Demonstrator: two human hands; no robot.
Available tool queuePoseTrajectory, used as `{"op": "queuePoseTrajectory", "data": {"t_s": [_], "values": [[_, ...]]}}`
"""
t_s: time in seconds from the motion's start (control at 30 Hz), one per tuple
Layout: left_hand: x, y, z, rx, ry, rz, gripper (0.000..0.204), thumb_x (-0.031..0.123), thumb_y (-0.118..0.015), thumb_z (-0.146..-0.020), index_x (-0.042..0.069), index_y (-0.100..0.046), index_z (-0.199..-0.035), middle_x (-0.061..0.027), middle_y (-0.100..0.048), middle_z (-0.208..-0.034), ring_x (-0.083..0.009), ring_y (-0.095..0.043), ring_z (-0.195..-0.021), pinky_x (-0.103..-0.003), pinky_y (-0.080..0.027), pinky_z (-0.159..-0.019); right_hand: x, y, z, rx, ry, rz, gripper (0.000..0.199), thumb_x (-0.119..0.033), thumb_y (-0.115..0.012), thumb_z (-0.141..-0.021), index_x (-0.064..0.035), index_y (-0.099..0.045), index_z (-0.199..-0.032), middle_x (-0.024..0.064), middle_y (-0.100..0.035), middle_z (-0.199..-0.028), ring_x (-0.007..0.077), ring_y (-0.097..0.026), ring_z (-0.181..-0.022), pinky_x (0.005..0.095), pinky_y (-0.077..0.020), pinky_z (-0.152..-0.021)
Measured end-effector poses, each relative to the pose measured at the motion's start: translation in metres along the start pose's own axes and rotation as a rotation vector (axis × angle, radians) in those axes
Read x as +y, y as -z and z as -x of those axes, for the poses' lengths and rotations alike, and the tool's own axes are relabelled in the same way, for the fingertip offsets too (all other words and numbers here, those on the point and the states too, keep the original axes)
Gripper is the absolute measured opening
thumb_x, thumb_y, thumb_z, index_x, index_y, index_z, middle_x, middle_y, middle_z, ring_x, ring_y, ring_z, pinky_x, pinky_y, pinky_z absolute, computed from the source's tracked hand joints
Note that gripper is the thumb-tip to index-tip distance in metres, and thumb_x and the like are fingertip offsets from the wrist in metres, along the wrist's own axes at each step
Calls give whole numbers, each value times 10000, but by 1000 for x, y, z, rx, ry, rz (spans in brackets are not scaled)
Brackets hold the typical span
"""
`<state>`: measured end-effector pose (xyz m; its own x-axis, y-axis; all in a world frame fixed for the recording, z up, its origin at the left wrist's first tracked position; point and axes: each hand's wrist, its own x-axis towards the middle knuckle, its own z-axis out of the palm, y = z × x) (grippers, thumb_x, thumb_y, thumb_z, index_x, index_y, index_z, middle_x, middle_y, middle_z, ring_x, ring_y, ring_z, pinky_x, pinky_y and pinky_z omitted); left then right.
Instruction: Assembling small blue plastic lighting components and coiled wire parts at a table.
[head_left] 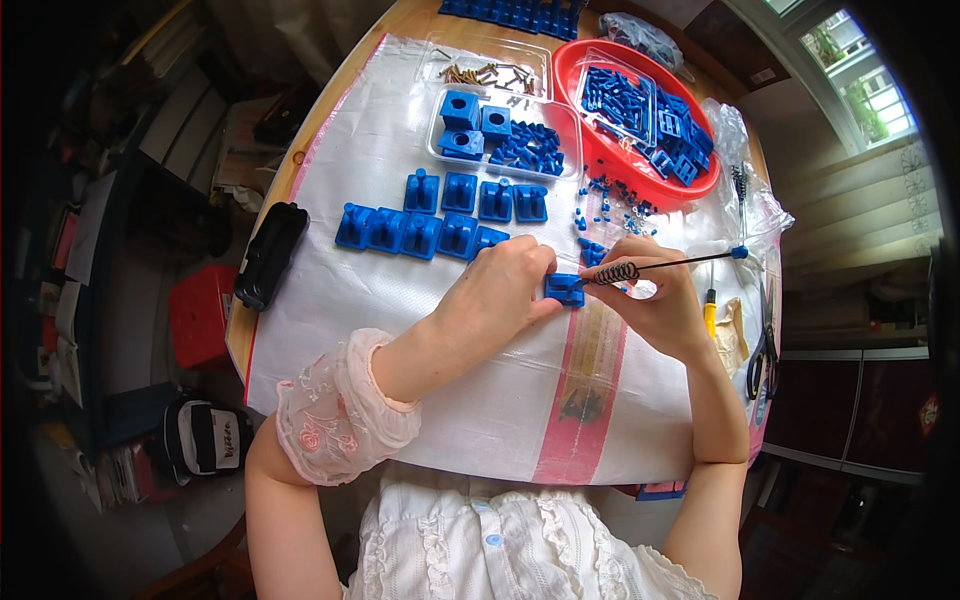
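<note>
My left hand [508,283] pinches the left side of a small blue plastic block [566,291] just above the white sheet. In my right hand [655,295] is a thin black rod [690,262] with a black coil spring [613,272] around its near part and a small blue cap [739,252] at its far end. The rod's left end meets the block or lies right beside it; my fingers hide the exact contact. Beyond my left hand, similar blue blocks [421,235] stand in two rows, each with a raised middle part.
Clear plastic trays hold brass-coloured screws [490,74] and blue parts [525,150]. A red basin [700,190] of blue pieces stands at the far right. Small loose parts [610,200] lie before it. A yellow-handled screwdriver [710,313] and scissors [764,365] lie right; a black case [272,256] left.
</note>
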<state>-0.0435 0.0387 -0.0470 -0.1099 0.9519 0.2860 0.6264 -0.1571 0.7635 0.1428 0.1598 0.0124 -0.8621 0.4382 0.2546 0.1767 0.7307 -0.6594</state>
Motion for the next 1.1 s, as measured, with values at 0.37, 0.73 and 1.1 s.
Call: {"op": "queuePoseTrajectory", "data": {"t_s": [0.37,0.73,1.1], "values": [[0,0,1,-34,3,-17,376,145,-884,-756,-47,-678,-1005,-149,-648,-854,-269,-656,-708,-380,-553,-685,2,1,2,-11,-10,4,163,-22,-848,-774,-61,-812,-929,75,-714,-870,237,-654,-823,353,-495,-766],[0,1,0,-50,-7,-20,290,107,-853,-766,-15,-690,-973,-134,-634,-852,-268,-657,-725,-383,-550,-683,1,3,1,-28,26,11,259,-3,-858,-764,-59,-814,-1013,54,-694,-841,171,-629,-789,303,-490,-715],[-1,1,0,-35,-30,-38,287,143,-859,-777,-21,-697,-947,-129,-641,-836,-262,-656,-715,-382,-547,-681,-9,4,-3,-18,-5,-12,181,10,-840,-762,-25,-800,-935,89,-717,-856,240,-675,-780,351,-509,-697]]}}
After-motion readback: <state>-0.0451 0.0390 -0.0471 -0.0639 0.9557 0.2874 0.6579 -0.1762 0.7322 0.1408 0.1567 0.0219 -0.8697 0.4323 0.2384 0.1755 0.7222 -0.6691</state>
